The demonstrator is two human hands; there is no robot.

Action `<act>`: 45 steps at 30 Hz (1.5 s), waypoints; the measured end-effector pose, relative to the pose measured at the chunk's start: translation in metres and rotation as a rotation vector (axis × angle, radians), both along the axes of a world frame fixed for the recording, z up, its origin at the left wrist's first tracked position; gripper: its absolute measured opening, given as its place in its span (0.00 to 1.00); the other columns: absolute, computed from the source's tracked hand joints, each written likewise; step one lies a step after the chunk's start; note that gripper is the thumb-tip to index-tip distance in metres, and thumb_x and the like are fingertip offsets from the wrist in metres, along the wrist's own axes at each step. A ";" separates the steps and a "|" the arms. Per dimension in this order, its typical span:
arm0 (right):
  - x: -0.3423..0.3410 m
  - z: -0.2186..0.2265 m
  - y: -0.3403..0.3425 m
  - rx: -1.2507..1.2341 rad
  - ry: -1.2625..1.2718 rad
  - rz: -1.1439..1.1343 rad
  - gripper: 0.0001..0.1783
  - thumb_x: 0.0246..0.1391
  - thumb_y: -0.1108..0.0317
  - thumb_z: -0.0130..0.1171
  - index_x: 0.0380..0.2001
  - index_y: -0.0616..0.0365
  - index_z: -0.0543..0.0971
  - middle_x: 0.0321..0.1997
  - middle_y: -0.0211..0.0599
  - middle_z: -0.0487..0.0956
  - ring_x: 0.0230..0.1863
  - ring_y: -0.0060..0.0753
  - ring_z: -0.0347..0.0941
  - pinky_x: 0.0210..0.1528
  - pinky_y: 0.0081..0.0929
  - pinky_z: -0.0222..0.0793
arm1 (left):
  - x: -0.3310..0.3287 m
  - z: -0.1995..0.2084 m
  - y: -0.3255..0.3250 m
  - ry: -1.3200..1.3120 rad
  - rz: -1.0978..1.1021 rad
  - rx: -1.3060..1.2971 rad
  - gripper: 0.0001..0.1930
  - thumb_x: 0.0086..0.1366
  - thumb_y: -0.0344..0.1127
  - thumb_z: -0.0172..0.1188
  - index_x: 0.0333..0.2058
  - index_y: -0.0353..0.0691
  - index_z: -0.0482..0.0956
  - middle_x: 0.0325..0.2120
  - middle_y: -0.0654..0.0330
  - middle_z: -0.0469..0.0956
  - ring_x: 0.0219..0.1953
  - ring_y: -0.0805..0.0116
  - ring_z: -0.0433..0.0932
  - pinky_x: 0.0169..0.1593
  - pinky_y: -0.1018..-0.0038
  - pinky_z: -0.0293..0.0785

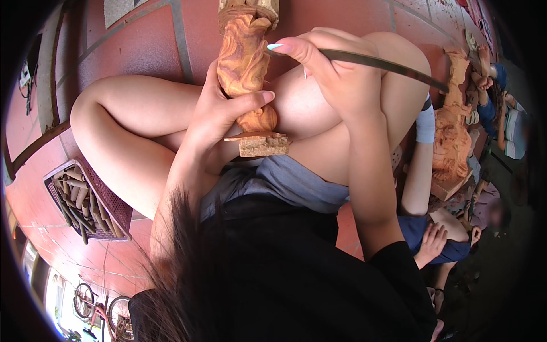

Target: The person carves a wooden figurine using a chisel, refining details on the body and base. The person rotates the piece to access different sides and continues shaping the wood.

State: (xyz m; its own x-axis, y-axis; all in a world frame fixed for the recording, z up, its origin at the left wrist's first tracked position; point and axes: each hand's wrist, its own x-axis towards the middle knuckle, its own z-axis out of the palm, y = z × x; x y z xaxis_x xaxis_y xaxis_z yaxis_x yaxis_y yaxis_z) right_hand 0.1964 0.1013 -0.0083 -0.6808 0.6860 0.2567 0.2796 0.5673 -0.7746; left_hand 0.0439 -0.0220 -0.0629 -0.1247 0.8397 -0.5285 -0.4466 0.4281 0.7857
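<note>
A carved wooden figure (244, 60) with swirling orange-brown grain rises between my bent legs, its rough square base (263, 145) close to my lap. My left hand (219, 105) is wrapped round its lower part, thumb across the front. My right hand (336, 68) pinches a long, thin, dark strip (393, 65) whose shape bows out to the right past my knee. The strip's near end, under my right thumb, meets the carving's right side; whether it touches the wood I cannot tell. My right fingers are partly hidden behind the hand.
On the red tiled floor (142, 43) to the left stands a purple mesh basket (117, 202) of brownish rolls and sticks. A dark frame (48, 80) lies beyond it. Another person's hand (433, 242) and a large carved wooden piece (453, 139) are at the right; a bicycle (102, 313) stands lower left.
</note>
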 end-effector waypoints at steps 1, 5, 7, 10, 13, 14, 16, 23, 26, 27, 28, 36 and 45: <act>0.000 -0.001 0.000 0.000 0.013 0.014 0.05 0.56 0.71 0.62 0.31 0.60 0.85 0.20 0.31 0.75 0.18 0.17 0.65 0.20 0.18 0.59 | 0.000 0.000 0.000 -0.007 0.006 0.003 0.43 0.48 0.31 0.75 0.58 0.29 0.57 0.45 0.55 0.73 0.47 0.68 0.74 0.51 0.71 0.74; -0.003 -0.001 -0.001 -0.008 0.078 0.017 0.05 0.56 0.70 0.62 0.31 0.60 0.84 0.19 0.31 0.75 0.18 0.18 0.66 0.20 0.19 0.59 | 0.000 0.000 0.000 -0.018 0.015 0.004 0.44 0.47 0.32 0.76 0.58 0.29 0.57 0.45 0.55 0.73 0.48 0.67 0.74 0.51 0.71 0.74; -0.003 0.000 -0.001 0.019 0.077 0.036 0.05 0.56 0.70 0.62 0.31 0.60 0.84 0.19 0.30 0.74 0.18 0.18 0.65 0.19 0.19 0.58 | 0.001 -0.002 -0.001 0.011 -0.003 0.022 0.43 0.50 0.35 0.74 0.59 0.29 0.57 0.46 0.55 0.72 0.50 0.67 0.73 0.52 0.71 0.73; 0.000 0.003 -0.001 -0.110 0.126 0.052 0.07 0.57 0.69 0.62 0.31 0.62 0.84 0.18 0.29 0.73 0.17 0.16 0.64 0.19 0.17 0.57 | 0.001 -0.003 -0.002 -0.009 0.018 0.032 0.37 0.60 0.44 0.67 0.60 0.30 0.59 0.50 0.54 0.72 0.52 0.68 0.72 0.54 0.72 0.71; 0.004 0.014 -0.002 -0.298 0.165 -0.048 0.08 0.53 0.65 0.65 0.28 0.57 0.86 0.19 0.33 0.78 0.18 0.20 0.68 0.21 0.22 0.61 | -0.002 -0.002 0.002 -0.159 0.109 -0.035 0.32 0.67 0.52 0.55 0.58 0.31 0.65 0.52 0.55 0.73 0.54 0.69 0.72 0.55 0.72 0.71; 0.003 0.014 -0.001 -0.300 0.193 -0.076 0.07 0.54 0.65 0.65 0.28 0.57 0.86 0.19 0.33 0.78 0.18 0.19 0.68 0.20 0.21 0.61 | -0.005 -0.003 0.008 -0.148 0.100 -0.047 0.30 0.69 0.53 0.52 0.57 0.32 0.67 0.52 0.55 0.74 0.53 0.69 0.73 0.55 0.72 0.71; 0.001 0.013 -0.003 -0.301 0.244 -0.131 0.07 0.54 0.66 0.65 0.28 0.58 0.86 0.19 0.32 0.78 0.17 0.17 0.67 0.19 0.19 0.59 | -0.010 -0.003 0.021 -0.161 0.093 -0.090 0.29 0.70 0.54 0.49 0.56 0.33 0.70 0.50 0.56 0.76 0.51 0.69 0.75 0.54 0.72 0.71; -0.001 0.012 -0.003 -0.309 0.243 -0.162 0.07 0.54 0.67 0.65 0.27 0.59 0.85 0.18 0.31 0.77 0.17 0.17 0.67 0.20 0.18 0.59 | -0.024 -0.012 0.058 -0.459 0.048 -0.132 0.27 0.68 0.57 0.50 0.52 0.38 0.73 0.38 0.52 0.80 0.36 0.63 0.81 0.40 0.67 0.80; -0.003 0.012 -0.003 -0.299 0.270 -0.175 0.07 0.54 0.68 0.65 0.27 0.60 0.85 0.17 0.31 0.77 0.17 0.17 0.67 0.20 0.18 0.59 | -0.023 -0.017 0.059 -0.594 0.080 -0.093 0.26 0.68 0.55 0.51 0.51 0.38 0.73 0.37 0.51 0.80 0.35 0.60 0.81 0.39 0.65 0.81; -0.003 0.011 -0.003 -0.297 0.288 -0.177 0.07 0.54 0.68 0.65 0.27 0.60 0.85 0.17 0.31 0.77 0.17 0.17 0.67 0.19 0.18 0.59 | -0.022 -0.021 0.058 -0.636 0.101 -0.072 0.25 0.67 0.54 0.52 0.51 0.38 0.72 0.37 0.51 0.80 0.35 0.59 0.81 0.39 0.64 0.81; -0.003 0.011 -0.003 -0.295 0.307 -0.178 0.07 0.54 0.68 0.66 0.27 0.60 0.85 0.17 0.31 0.77 0.17 0.17 0.67 0.19 0.18 0.59 | -0.022 -0.023 0.057 -0.678 0.121 -0.052 0.25 0.67 0.53 0.53 0.52 0.38 0.72 0.38 0.51 0.80 0.35 0.59 0.81 0.39 0.64 0.81; 0.002 0.013 -0.003 -0.332 0.397 -0.300 0.09 0.56 0.70 0.64 0.26 0.65 0.83 0.14 0.28 0.70 0.16 0.15 0.63 0.19 0.18 0.56 | -0.028 0.009 0.046 -0.272 0.013 0.006 0.29 0.63 0.40 0.62 0.57 0.30 0.63 0.47 0.53 0.74 0.49 0.66 0.75 0.52 0.69 0.73; 0.001 0.013 -0.005 -0.317 0.381 -0.306 0.09 0.56 0.71 0.64 0.25 0.65 0.82 0.14 0.27 0.70 0.17 0.16 0.63 0.20 0.17 0.56 | -0.009 0.011 0.028 -0.007 0.142 -0.004 0.35 0.72 0.43 0.50 0.67 0.29 0.45 0.54 0.50 0.68 0.53 0.66 0.72 0.54 0.72 0.72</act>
State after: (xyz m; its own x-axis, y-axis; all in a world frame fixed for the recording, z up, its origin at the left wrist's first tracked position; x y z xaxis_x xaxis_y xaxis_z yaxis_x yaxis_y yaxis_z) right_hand 0.1969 0.0961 0.0046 -0.3393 0.9203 0.1948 0.0624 0.2287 -0.9715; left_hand 0.0347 0.0065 -0.0520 -0.2382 0.8120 -0.5329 -0.5086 0.3632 0.7807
